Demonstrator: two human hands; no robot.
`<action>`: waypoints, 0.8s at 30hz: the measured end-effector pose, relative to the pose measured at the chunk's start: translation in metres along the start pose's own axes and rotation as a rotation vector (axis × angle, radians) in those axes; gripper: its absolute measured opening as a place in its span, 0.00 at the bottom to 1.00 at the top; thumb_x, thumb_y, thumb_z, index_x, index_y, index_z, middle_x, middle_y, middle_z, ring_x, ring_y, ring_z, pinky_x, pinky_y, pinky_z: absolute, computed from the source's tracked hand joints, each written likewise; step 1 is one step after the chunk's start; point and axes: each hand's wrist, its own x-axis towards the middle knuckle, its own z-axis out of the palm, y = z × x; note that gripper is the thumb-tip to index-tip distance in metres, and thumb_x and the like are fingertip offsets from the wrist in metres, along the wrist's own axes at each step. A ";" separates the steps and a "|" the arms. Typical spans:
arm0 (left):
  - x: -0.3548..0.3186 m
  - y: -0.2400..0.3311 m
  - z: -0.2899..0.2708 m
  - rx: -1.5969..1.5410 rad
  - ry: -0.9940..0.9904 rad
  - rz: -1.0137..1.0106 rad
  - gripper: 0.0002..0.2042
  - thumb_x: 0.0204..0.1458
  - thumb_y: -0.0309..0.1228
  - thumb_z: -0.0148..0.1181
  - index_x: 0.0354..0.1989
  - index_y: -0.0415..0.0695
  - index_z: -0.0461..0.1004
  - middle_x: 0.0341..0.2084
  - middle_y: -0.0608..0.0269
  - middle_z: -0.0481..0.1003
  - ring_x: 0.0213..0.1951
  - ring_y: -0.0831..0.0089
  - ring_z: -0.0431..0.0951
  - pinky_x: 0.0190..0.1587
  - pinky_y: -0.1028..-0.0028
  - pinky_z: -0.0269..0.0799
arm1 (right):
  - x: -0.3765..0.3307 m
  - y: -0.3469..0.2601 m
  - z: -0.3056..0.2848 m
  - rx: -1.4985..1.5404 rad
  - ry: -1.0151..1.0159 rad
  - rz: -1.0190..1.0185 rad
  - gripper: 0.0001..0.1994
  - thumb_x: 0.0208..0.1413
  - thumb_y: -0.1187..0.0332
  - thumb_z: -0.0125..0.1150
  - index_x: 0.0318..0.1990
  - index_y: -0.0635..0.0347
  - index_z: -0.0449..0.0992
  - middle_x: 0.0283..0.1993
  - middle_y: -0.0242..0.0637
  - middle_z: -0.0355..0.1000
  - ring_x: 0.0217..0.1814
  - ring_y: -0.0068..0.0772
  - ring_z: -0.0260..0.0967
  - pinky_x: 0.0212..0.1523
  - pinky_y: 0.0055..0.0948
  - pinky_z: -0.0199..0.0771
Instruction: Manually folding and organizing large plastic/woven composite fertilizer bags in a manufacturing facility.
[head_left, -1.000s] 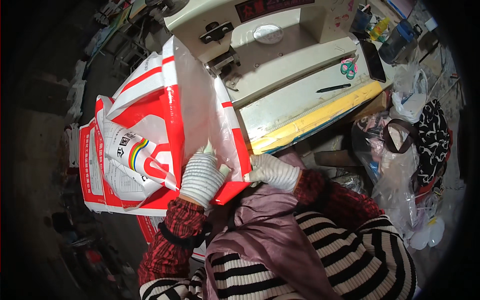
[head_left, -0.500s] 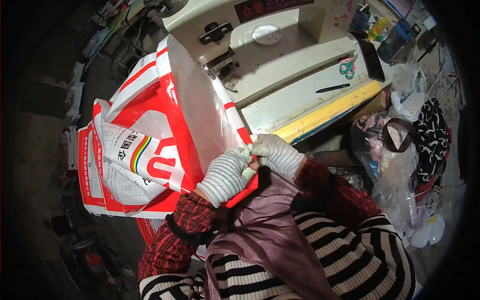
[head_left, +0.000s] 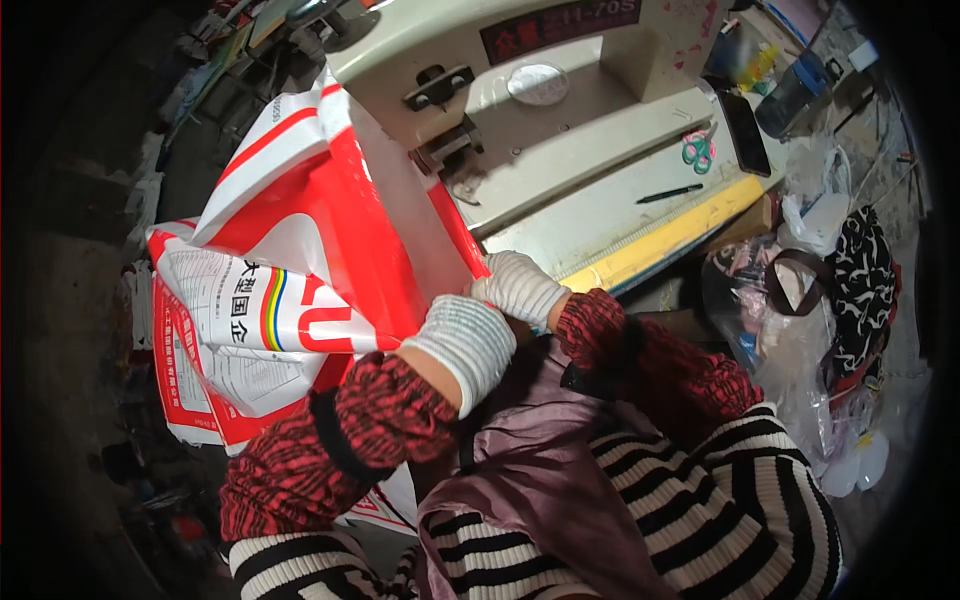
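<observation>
A large red and white woven plastic sack hangs to my left, its mouth open and the pale inside showing. My left hand, in a grey-white ribbed glove, is closed at the sack's near lower corner; its back faces up and its fingertips are hidden. Just beyond it, my right hand, in a matching glove, pinches the edge of the sack's mouth. The two hands almost touch. Behind the sack's right edge stands an industrial sewing machine, with its needle end close to the sack.
On the machine's table lie green-handled scissors, a black pen and a phone. A yellow strip runs along its front edge. A dark bottle stands at the far right. Clear plastic bags hang on the right.
My left hand has rolled over and moved slightly right, its forearm swinging up. My right hand has drawn a little left and nearer the body. The sack's front panel has shifted and creased differently.
</observation>
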 end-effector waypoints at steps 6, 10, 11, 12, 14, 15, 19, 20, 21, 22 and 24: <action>0.025 -0.048 0.005 -0.020 -0.162 -0.145 0.13 0.43 0.28 0.58 0.37 0.38 0.78 0.27 0.49 0.79 0.31 0.56 0.80 0.31 0.58 0.76 | 0.049 -0.009 0.003 -0.167 0.153 -0.147 0.23 0.43 0.50 0.62 0.31 0.66 0.78 0.32 0.50 0.76 0.34 0.47 0.75 0.39 0.39 0.74; 0.028 -0.089 0.007 -0.456 -0.002 -0.431 0.08 0.46 0.24 0.56 0.34 0.38 0.77 0.24 0.46 0.77 0.29 0.54 0.80 0.30 0.57 0.75 | 0.029 -0.011 -0.006 0.373 -0.049 -0.026 0.23 0.58 0.52 0.50 0.32 0.69 0.74 0.22 0.47 0.74 0.18 0.37 0.69 0.24 0.34 0.71; 0.031 -0.103 0.032 -0.283 0.245 -0.503 0.07 0.47 0.22 0.55 0.34 0.38 0.77 0.24 0.45 0.77 0.30 0.53 0.80 0.29 0.58 0.75 | 0.027 -0.011 -0.001 0.378 -0.061 -0.066 0.22 0.58 0.52 0.50 0.31 0.68 0.74 0.22 0.45 0.73 0.20 0.37 0.70 0.26 0.33 0.72; 0.045 -0.120 0.043 -0.347 0.364 -0.586 0.08 0.48 0.24 0.54 0.35 0.38 0.77 0.24 0.46 0.77 0.30 0.53 0.80 0.31 0.59 0.75 | 0.028 -0.012 -0.001 0.381 -0.064 -0.099 0.21 0.58 0.53 0.51 0.30 0.66 0.74 0.21 0.44 0.73 0.22 0.36 0.70 0.28 0.32 0.72; 0.046 -0.132 0.046 -0.238 0.140 -0.470 0.08 0.50 0.25 0.51 0.33 0.40 0.77 0.23 0.48 0.77 0.31 0.52 0.79 0.33 0.61 0.76 | 0.025 -0.022 -0.007 0.217 0.161 -0.320 0.19 0.56 0.54 0.55 0.33 0.66 0.74 0.24 0.45 0.74 0.29 0.36 0.73 0.34 0.30 0.72; 0.056 -0.133 0.067 -0.338 0.031 -0.546 0.11 0.54 0.29 0.46 0.39 0.42 0.76 0.35 0.51 0.78 0.40 0.59 0.78 0.42 0.66 0.74 | 0.010 -0.053 -0.008 0.201 0.341 -0.497 0.15 0.54 0.62 0.61 0.40 0.67 0.72 0.31 0.38 0.73 0.32 0.27 0.70 0.36 0.25 0.70; 0.061 -0.073 0.062 -0.187 0.207 -0.325 0.20 0.55 0.37 0.47 0.55 0.47 0.69 0.56 0.52 0.67 0.55 0.63 0.69 0.58 0.68 0.64 | -0.009 -0.116 -0.022 0.407 0.201 -0.667 0.21 0.46 0.62 0.68 0.45 0.68 0.74 0.37 0.37 0.75 0.38 0.22 0.69 0.42 0.25 0.70; 0.065 -0.063 0.087 -0.208 0.321 -0.295 0.19 0.58 0.37 0.41 0.56 0.46 0.67 0.55 0.54 0.68 0.54 0.65 0.70 0.56 0.71 0.66 | -0.016 -0.123 -0.022 0.435 0.147 -0.637 0.21 0.44 0.62 0.68 0.44 0.67 0.75 0.35 0.36 0.76 0.35 0.22 0.70 0.41 0.25 0.70; 0.038 -0.057 0.118 -0.349 0.370 -0.209 0.18 0.57 0.36 0.44 0.54 0.45 0.69 0.54 0.52 0.69 0.51 0.60 0.73 0.56 0.67 0.65 | -0.030 -0.133 -0.023 0.462 0.146 -0.644 0.19 0.46 0.63 0.67 0.42 0.67 0.76 0.34 0.35 0.76 0.34 0.21 0.70 0.40 0.24 0.71; 0.000 -0.033 0.010 -0.384 0.108 -0.071 0.17 0.54 0.35 0.48 0.49 0.43 0.72 0.48 0.47 0.72 0.46 0.56 0.75 0.53 0.61 0.68 | -0.036 -0.130 -0.031 0.496 0.180 -0.620 0.16 0.47 0.64 0.66 0.41 0.67 0.77 0.33 0.34 0.76 0.34 0.21 0.70 0.39 0.24 0.71; -0.034 -0.015 0.021 -0.364 0.631 0.024 0.13 0.47 0.33 0.57 0.41 0.41 0.73 0.31 0.48 0.74 0.36 0.56 0.77 0.38 0.63 0.73 | -0.031 -0.120 -0.031 0.633 0.206 -0.615 0.11 0.51 0.68 0.63 0.38 0.66 0.77 0.32 0.34 0.76 0.33 0.20 0.71 0.38 0.22 0.71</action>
